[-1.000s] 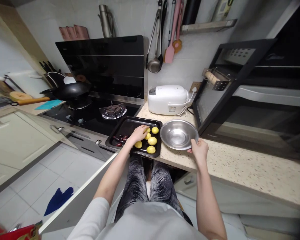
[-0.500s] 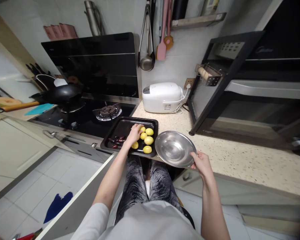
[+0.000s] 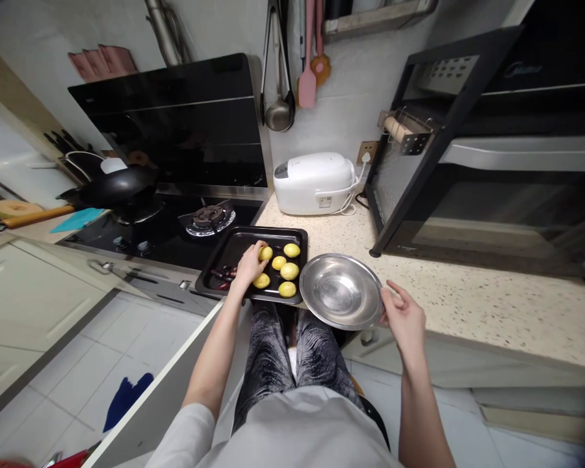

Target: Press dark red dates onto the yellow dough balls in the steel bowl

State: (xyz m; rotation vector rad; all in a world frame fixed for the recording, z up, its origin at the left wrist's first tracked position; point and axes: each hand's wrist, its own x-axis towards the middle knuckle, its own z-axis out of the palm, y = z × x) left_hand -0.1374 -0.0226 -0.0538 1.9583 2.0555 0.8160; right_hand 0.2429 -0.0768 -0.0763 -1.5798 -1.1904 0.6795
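A black baking tray (image 3: 234, 244) holds several small yellow oval potatoes (image 3: 289, 271) on its right side. Thin dark-red pieces (image 3: 219, 278), too small to name surely, lie at its left. My left hand (image 3: 249, 265) reaches over the tray, its fingers closed on one yellow potato (image 3: 266, 253) near the middle. To the right of the tray is a wide, shallow stainless-steel bowl (image 3: 340, 290) with nothing in it, at the counter's front edge. My right hand (image 3: 403, 317) is at the bowl's right rim, fingers spread and loose; whether the lower fingertips touch the rim is hard to see.
A white rice cooker (image 3: 314, 185) stands behind the bowl, plugged into the wall. On the left, a gas stove (image 3: 175, 221) carries a black wok (image 3: 119, 185). The oven (image 3: 517, 214) and its rack stand at right. An open drawer (image 3: 166, 383) projects at my left.
My left hand has shifted slightly left with the potato, away from the others. My right hand has moved right and its fingers have loosened from the bowl's rim. The view has turned a little.
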